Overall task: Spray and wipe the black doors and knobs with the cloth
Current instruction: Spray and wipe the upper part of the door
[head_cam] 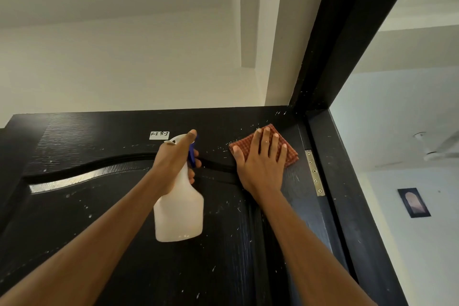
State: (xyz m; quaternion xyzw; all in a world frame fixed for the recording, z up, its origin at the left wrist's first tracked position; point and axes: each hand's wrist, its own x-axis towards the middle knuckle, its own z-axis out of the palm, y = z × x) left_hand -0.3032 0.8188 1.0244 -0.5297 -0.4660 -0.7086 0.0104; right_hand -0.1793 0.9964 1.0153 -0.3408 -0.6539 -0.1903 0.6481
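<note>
Fingers [269, 143] of the right hand [260, 164] lie straight and slightly spread, pressing a folded cloth [290, 154] flat against the door [99, 218]. That cloth sits at the door's top right corner, just beside the hinge [315, 172] and below the frame [347, 45]. The left hand [173, 164] grips the neck of a bottle [178, 211], thumb laid along the top of the spray head and fingers curled round by the blue trigger [191, 156], with the nozzle aimed at the top edge of the door.

Soft and thin, the red checked cloth should fold and bunch easily, so a flat palm with even pressure suits it better than a pinch; once damp it will likely drag a little on the grained wood. White and translucent, the plastic bottle looks light, and I cannot tell how full it is. The neck, where it is held, is the natural place to take it. Rigid and textured, the door has a raised curved moulding that may trap dust. White specks dot its surface, thickest near the top right corner.

A small white label [159, 135] near the top edge bears handwriting that seems to read "F-I R-I". No brand shows on the bottle.
</note>
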